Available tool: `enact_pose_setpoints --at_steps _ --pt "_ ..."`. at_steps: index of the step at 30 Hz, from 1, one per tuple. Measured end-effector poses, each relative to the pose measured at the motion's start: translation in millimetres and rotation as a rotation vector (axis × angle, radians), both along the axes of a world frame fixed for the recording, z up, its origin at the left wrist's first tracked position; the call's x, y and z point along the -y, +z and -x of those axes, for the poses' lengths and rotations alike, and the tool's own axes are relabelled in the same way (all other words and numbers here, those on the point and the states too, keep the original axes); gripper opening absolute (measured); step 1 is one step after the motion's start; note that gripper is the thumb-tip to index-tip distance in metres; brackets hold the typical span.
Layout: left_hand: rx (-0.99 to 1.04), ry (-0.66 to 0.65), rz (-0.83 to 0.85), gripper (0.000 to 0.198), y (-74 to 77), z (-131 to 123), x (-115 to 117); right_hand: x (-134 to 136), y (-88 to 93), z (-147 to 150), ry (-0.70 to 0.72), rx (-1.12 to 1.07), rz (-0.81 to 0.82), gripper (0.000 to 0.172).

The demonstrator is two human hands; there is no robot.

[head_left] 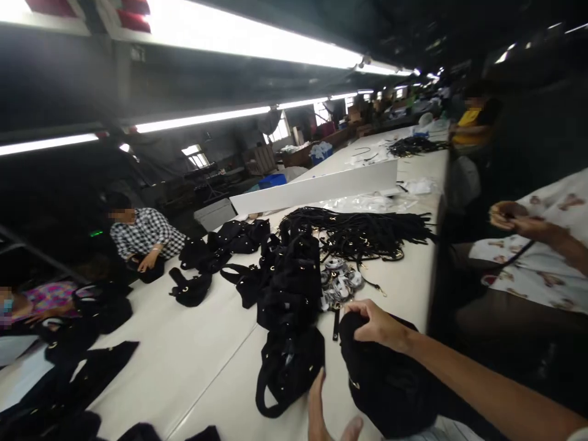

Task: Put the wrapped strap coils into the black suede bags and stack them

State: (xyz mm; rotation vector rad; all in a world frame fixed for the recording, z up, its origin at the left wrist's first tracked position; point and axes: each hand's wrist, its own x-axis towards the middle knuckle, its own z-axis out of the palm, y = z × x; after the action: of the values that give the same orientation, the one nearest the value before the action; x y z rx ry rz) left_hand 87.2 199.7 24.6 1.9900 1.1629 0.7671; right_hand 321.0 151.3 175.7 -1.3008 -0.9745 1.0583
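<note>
Dim workshop hall, lit by strip lights overhead. A long white table runs away from the camera.

Far left: a person in a pink top and a person in a checked shirt sit at the table's far edge, with black goods before them.

Centre: a pile of black bags runs down the table. One loose bag lies nearest the camera, its handle loop flat on the surface.

The left hand enters at the bottom edge, just beside the loose bag. Thumb and fingers are spread and hold nothing. Contact with the loose bag cannot be confirmed.

Right of it, the held bag rests at the near right edge of the table. The right hand is closed over its top, fingers curled into the fabric.

Appearance: matt black cloth, rounded and slumped, with a small metal fitting showing low on its left side.

Handling, as judged: light and soft, with no stiffness to keep its shape. It is likely to sag if lifted by one corner and is not fragile. The gathered top, where the right hand sits, looks the soundest place to take hold.

Beyond it lie a cluster of small silver discs and a heap of black straps, then a white board. Far right: a seated person in pale printed clothing, hands raised.
</note>
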Motion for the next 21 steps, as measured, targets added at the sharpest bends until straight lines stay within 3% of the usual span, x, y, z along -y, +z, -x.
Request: enact_pose_setpoints --at_steps 2,4,7,9,13,17,21 --pt "0.100 -0.199 0.029 0.085 3.3 -26.5 11.5 22.1 -12.1 8.3 -0.040 0.060 -0.045 0.018" --pt "0.151 -0.287 0.087 0.073 4.3 -44.0 19.4 39.0 -23.7 20.8 -0.048 0.151 -0.050 0.020" --pt "0.074 -0.271 0.122 0.042 -2.9 -55.8 21.1 54.0 -48.6 41.3 -0.056 0.315 -0.086 0.020" --pt "0.003 -0.289 0.113 0.034 -11.3 -59.7 19.3 60.3 -69.8 48.3 -0.148 0.509 -0.124 0.017" --pt "-0.162 -0.365 0.087 0.027 -19.2 -68.0 21.8 77.8 -114.0 35.0 -0.407 0.791 -0.013 0.044" --pt "-0.307 -0.284 -0.014 0.008 -14.3 -75.0 27.6 100.3 -163.3 12.0 -0.580 0.755 0.125 0.063" --pt "-0.353 -0.154 0.006 0.021 -13.8 -82.6 26.4 100.6 -215.2 15.6 -0.673 0.550 0.361 0.075"
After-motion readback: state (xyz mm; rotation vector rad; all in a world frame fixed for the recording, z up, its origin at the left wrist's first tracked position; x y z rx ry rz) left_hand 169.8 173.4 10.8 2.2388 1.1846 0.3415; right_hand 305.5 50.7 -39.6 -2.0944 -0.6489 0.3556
